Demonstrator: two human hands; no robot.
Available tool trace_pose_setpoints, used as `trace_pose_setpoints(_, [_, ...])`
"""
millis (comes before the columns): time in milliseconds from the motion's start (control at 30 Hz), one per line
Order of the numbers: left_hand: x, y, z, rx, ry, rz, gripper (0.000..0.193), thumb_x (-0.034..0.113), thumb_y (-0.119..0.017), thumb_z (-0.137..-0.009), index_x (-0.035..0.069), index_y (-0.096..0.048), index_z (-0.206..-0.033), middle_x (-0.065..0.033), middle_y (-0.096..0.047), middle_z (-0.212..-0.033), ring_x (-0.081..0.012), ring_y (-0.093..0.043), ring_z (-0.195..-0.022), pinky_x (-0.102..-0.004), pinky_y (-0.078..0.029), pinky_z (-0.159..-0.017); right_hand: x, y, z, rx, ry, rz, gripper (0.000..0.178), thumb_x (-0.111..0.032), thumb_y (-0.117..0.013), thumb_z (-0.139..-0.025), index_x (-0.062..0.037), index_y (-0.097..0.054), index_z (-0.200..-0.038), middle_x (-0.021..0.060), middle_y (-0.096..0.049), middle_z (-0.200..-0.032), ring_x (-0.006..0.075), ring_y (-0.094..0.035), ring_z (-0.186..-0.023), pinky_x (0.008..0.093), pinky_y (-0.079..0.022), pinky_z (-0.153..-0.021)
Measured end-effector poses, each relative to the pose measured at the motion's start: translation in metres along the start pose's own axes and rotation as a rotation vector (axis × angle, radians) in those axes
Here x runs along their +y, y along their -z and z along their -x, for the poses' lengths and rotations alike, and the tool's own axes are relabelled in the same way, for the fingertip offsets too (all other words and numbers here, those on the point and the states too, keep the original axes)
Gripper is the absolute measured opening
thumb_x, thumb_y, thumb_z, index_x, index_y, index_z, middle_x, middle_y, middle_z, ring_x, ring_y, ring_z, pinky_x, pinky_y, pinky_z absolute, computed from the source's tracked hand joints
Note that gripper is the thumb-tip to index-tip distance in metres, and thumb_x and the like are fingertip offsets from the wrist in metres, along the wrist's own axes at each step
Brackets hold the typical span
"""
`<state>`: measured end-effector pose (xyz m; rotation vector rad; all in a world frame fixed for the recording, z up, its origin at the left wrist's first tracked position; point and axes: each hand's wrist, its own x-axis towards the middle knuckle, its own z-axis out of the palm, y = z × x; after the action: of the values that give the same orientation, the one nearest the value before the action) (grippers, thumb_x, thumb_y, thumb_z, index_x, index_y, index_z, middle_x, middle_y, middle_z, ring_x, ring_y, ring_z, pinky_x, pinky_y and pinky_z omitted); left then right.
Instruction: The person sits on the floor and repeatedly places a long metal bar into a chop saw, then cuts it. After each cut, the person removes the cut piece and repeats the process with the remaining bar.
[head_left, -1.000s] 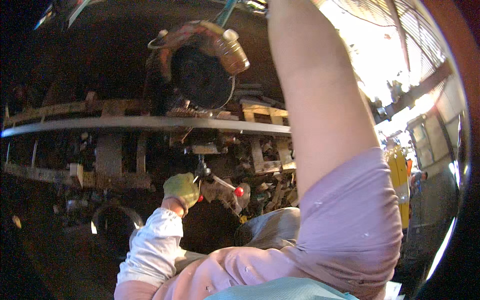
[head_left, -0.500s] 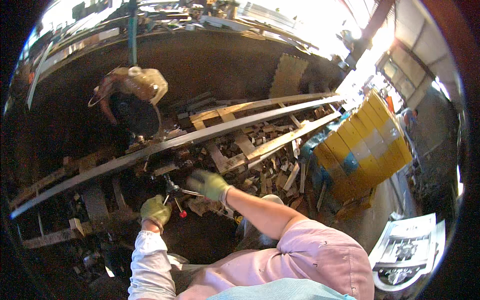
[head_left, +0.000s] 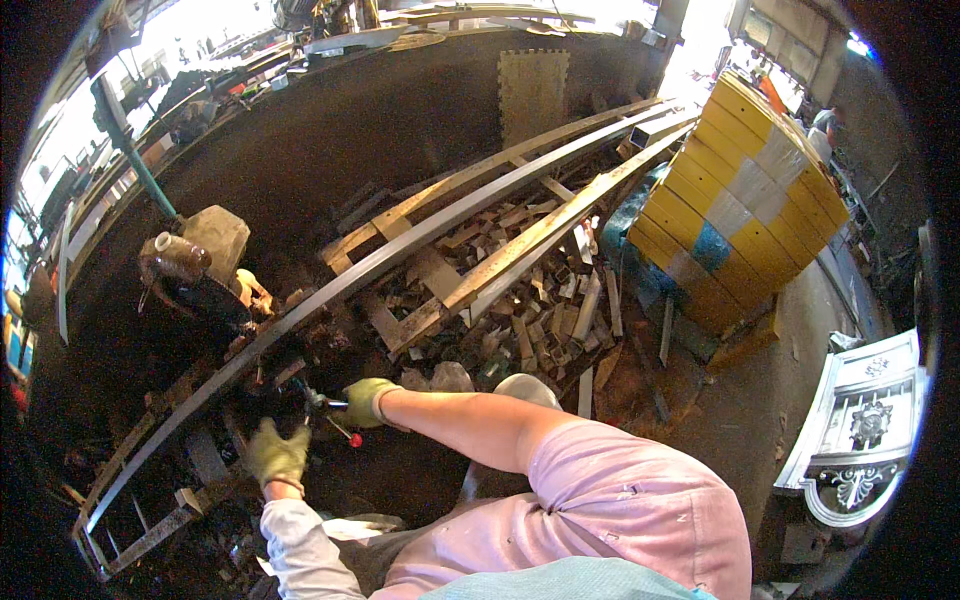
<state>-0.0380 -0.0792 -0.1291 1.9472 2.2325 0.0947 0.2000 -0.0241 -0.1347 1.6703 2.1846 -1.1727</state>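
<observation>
Both of my hands wear yellow-green work gloves. My right hand [head_left: 368, 403] is closed round one arm of a spoked metal crank handle [head_left: 318, 401], at its dark grip. Another arm of the handle ends in a red ball knob [head_left: 356, 440]. Just to the left, my left hand [head_left: 278, 456] is open, thumb and fingers apart, close to a lower arm of the handle. Whether it touches that arm I cannot tell. Beyond the handle, a long grey metal tube [head_left: 400, 247] lies slantwise across a wooden frame [head_left: 560, 240]. The mechanism behind the handle is mostly in shadow.
Short wood and metal offcuts [head_left: 545, 320] are heaped right of the handle. Beside them stands a large yellow slatted stack [head_left: 740, 200] wrapped in tape. An ornate silvery panel [head_left: 865, 430] lies far right. Past the tube, a brown jug [head_left: 180, 250] stands near a pale container [head_left: 215, 240].
The view has turned. My right hand, blurred before, now grips a handle arm nearer the hub. My left hand has loosened from the arm it was holding.
</observation>
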Motion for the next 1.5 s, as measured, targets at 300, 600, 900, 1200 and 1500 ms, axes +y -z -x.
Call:
trace_pose_setpoints(300, [0.01,-0.176,-0.003,-0.646,0.092,0.798,0.041,0.026,-0.058,-0.103,0.004,-0.057,-0.138,-0.0144,-0.059,-0.14,-0.0278,-0.054,-0.131,-0.0411,-0.045,-0.111,-0.049,0.045,0.072,0.126,0.443,-0.126,0.076,-0.066,-0.059,-0.096,-0.0036,-0.063,-0.139,0.0259,-0.07,-0.128,0.0434,-0.064,-0.123,0.0467,-0.049,-0.109])
trace_pose_setpoints(600, [0.089,-0.064,0.022,-0.973,0.319,1.615,0.044,0.045,-0.061,-0.107,0.006,-0.063,-0.126,-0.0096,-0.074,-0.109,-0.0232,-0.072,-0.096,-0.0386,-0.058,-0.091,0.014,0.072,0.045,0.481,0.419,-1.011,0.051,-0.04,-0.073,-0.099,-0.0018,-0.068,-0.133,0.0172,-0.076,-0.122,0.0238,-0.072,-0.113,0.034,-0.054,-0.099])
trace_pose_setpoints(900, [-0.068,0.09,-0.003,0.014,-0.196,1.065,0.046,0.03,-0.063,-0.105,0.005,-0.062,-0.143,-0.015,-0.072,-0.131,-0.0243,-0.07,-0.116,-0.0359,-0.056,-0.098,0.017,0.066,0.045,0.436,0.381,-0.986,0.046,-0.031,-0.074,-0.099,-0.0014,-0.068,-0.134,0.0145,-0.076,-0.123,0.0167,-0.069,-0.112,0.0317,-0.053,-0.1])
trace_pose_setpoints(1200, [-0.205,0.0,-0.144,0.346,0.687,1.582,0.034,0.04,-0.066,-0.101,0.011,-0.068,-0.117,-0.0089,-0.074,-0.107,-0.0228,-0.068,-0.082,-0.0386,-0.048,-0.068,0.013,0.063,0.038,0.406,0.332,-0.85,0.048,-0.034,-0.074,-0.099,-0.0034,-0.068,-0.135,0.0151,-0.076,-0.123,0.02,-0.07,-0.113,0.033,-0.052,-0.101])
trace_pose_setpoints(1500, [-0.207,-0.009,-0.197,0.426,0.617,1.562,0.029,0.034,-0.067,-0.102,0.011,-0.071,-0.118,-0.0084,-0.075,-0.114,-0.0237,-0.071,-0.091,-0.0442,-0.055,-0.076,0.014,0.06,0.021,0.338,0.286,-0.807,0.04,-0.018,-0.072,-0.102,-0.0005,-0.066,-0.137,0.006,-0.073,-0.124,0.0102,-0.064,-0.111,0.0259,-0.053,-0.097])
